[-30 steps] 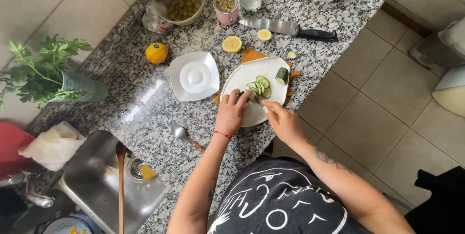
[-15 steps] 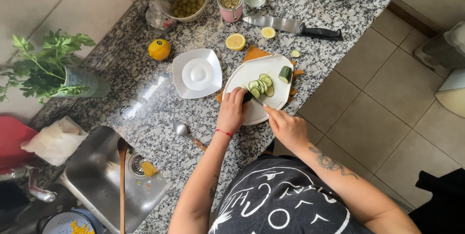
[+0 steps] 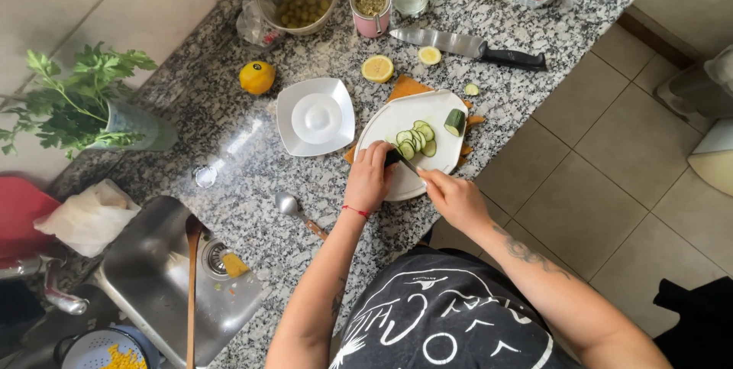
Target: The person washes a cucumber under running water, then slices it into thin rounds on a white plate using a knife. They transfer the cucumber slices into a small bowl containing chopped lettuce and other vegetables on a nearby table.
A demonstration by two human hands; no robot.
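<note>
The left hand (image 3: 369, 178) curls its fingers together over a dark green cucumber piece (image 3: 392, 157), pinning it to the white plate (image 3: 397, 117). The right hand (image 3: 456, 199) closes its fingers around a small knife (image 3: 410, 166) whose thin blade points toward the left fingertips; the handle is hidden in the fist. Just beyond the blade lies a row of cucumber slices (image 3: 416, 140), overlapping, and a cucumber end (image 3: 455, 121) sits apart near the plate's far rim. The plate rests on an orange board (image 3: 405, 87) on the speckled granite counter (image 3: 252, 178). Farther out are a square white dish (image 3: 314, 117), a halved lemon (image 3: 377, 69), a large knife (image 3: 467, 47), a spoon (image 3: 288, 204), and a steel sink (image 3: 153, 262).
</note>
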